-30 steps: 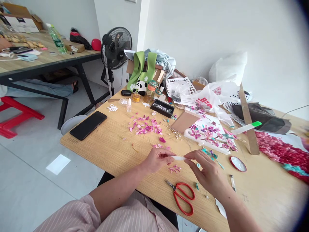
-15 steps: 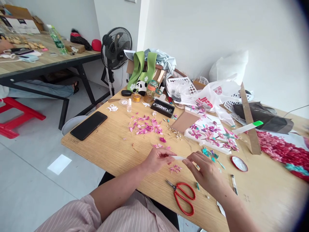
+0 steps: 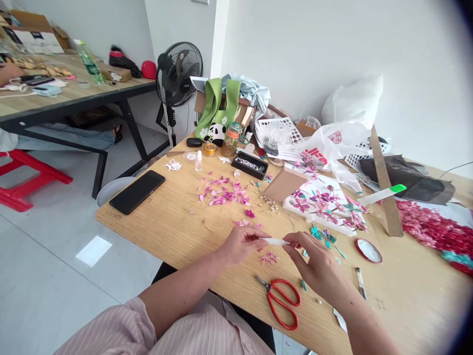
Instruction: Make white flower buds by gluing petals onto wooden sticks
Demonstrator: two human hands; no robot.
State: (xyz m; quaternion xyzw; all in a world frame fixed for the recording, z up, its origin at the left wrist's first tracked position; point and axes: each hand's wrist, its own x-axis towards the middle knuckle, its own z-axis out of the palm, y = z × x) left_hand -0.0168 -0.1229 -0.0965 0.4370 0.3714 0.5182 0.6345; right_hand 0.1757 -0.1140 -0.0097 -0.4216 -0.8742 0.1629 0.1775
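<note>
Hands meet over the near edge of the tabletop point(image 3: 173, 224), seen from the head camera. Left hand point(image 3: 240, 245) has its fingers pinched shut on one end of a small white stick point(image 3: 274, 241), and right hand point(image 3: 320, 268) pinches the other end between thumb and forefinger, its other fingers loosely curled. So the stick is held level between both hands, just above the wood. Right beneath it lies a small pink flower point(image 3: 268, 257), and red scissors point(image 3: 282, 300) lie closed nearer the person, just below the right hand. A heap of pink petals point(image 3: 223, 191) sits farther back, well apart from the hands, with a black phone point(image 3: 137, 192) to its left near the corner. Behind the right hand lie teal leaves point(image 3: 322, 235), a white board with pink flowers point(image 3: 325, 204) and a red lid point(image 3: 368, 250).
</note>
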